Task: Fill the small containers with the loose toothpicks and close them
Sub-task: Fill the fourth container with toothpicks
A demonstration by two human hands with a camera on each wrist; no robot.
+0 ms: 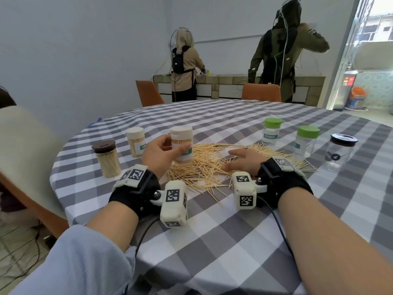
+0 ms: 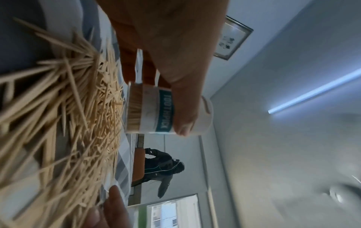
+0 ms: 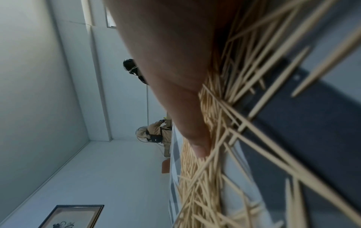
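Observation:
My left hand (image 1: 161, 152) grips a cream-lidded container (image 1: 182, 145) full of toothpicks, upright at the left edge of the loose toothpick pile (image 1: 208, 165). In the left wrist view my thumb lies across the container's (image 2: 156, 111) teal label, with the pile (image 2: 74, 123) beside it. My right hand (image 1: 242, 161) rests flat on the pile, fingers straight; the right wrist view shows it lying on the toothpicks (image 3: 210, 154). Two filled, closed containers stand at the left: a cream-lidded one (image 1: 136, 143) and a brown-lidded one (image 1: 106, 158). Two green-lidded containers (image 1: 271, 130) (image 1: 306, 143) and a black-lidded jar (image 1: 340, 152) stand at the right, looking empty.
The round table (image 1: 212, 231) carries a grey-and-white checked cloth. Orange chairs (image 1: 261, 92) stand at its far side, a pale chair (image 1: 25, 158) at my left. Two people (image 1: 185, 64) stand at a counter by the back wall.

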